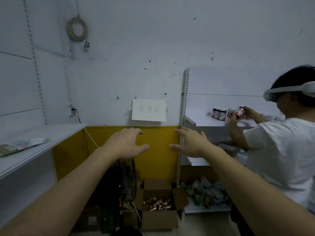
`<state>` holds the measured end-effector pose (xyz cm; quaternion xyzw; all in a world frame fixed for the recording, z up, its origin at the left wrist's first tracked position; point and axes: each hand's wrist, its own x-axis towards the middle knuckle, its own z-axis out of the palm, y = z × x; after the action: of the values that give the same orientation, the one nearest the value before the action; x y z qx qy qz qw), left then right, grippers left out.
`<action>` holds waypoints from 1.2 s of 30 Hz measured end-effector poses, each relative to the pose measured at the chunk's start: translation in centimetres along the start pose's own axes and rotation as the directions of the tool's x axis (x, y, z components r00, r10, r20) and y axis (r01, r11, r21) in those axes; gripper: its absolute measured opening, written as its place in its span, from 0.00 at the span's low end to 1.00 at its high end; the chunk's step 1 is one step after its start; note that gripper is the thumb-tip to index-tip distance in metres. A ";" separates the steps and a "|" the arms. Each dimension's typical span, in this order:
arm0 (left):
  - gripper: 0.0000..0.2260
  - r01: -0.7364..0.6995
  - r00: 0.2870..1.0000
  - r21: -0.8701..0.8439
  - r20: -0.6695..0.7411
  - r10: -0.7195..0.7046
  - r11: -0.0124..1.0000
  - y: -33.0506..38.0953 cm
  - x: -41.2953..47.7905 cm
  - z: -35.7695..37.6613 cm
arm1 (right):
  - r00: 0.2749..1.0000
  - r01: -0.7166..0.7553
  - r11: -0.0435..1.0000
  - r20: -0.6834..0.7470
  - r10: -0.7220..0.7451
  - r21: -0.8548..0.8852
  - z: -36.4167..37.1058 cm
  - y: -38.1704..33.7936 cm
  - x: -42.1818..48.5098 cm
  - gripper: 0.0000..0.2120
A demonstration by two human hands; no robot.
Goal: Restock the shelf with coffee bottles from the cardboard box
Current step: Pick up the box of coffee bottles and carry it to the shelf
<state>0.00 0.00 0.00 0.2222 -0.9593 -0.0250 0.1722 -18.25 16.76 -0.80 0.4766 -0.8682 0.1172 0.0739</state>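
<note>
1. Both hands reach forward into open air, well apart from each other. The left hand [125, 143] holds nothing, its palm down and its fingers spread and slightly bent. The right hand [190, 143] is also empty, with loose, spread fingers and the thumb turned toward the left hand. Neither touches anything.
2. Well below the hands, an open cardboard box [159, 217] stands on the floor against a yellow-banded wall, its flaps folded outward. The coffee bottles [157, 203] are inside it.
3. The bottles are coppery and lie jumbled on their sides. Their long axes look roughly level and run mostly across the box. Which ends carry the caps is too small to tell.
4. Judging by the empty hands, this is the reach for a bottle, with none taken yet. The next move calls for lowering a hand into the box, closing it round one bottle's body and turning the bottle upright for shelving.
5. A white shelf [51, 132] at the left carries flat packets [22, 146] near its front edge.
6. At the right, a second person [281, 150] wearing a headset holds a bottle [239, 112] over another shelf where dark jars [219, 113] stand.
</note>
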 end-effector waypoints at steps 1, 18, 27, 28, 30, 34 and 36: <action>0.33 0.008 1.000 0.017 0.009 -0.008 1.000 0.5 0.8 0.4 | 1.000 -0.007 1.000 -0.002 0.007 -0.003 0.1 0.9 0.4 0.39; 0.33 0.112 0.978 0.205 0.149 -0.144 0.972 1.7 12.5 12.1 | 0.991 0.040 0.999 0.130 -0.036 -0.025 8.9 14.1 11.8 0.40; 0.34 0.056 0.965 0.162 0.245 -0.095 0.985 -5.2 23.8 22.7 | 0.965 -0.003 1.000 0.263 0.010 -0.026 19.1 16.9 23.3 0.40; 0.35 0.054 0.963 0.142 0.254 -0.089 0.988 -6.2 25.2 24.0 | 0.959 -0.015 0.999 0.284 0.024 -0.034 20.2 17.1 24.9 0.40; 0.35 0.057 0.958 0.105 0.274 -0.084 0.993 -8.1 27.8 26.5 | 0.944 -0.039 0.998 0.325 0.052 -0.047 22.3 17.4 27.8 0.40; 0.35 0.045 0.959 0.049 0.278 -0.057 0.998 -11.3 32.3 31.0 | 0.930 -0.096 0.994 0.351 0.107 -0.050 26.4 18.5 32.7 0.40; 0.34 0.049 0.959 0.023 0.279 -0.054 0.999 -12.5 34.4 32.9 | 0.924 -0.129 0.991 0.359 0.130 -0.026 28.2 19.3 34.6 0.40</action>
<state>-34.96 -27.15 -21.53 0.2428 -0.9681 -0.0532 0.0326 -53.48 -8.98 -22.24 0.4315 -0.8967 0.0316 -0.0938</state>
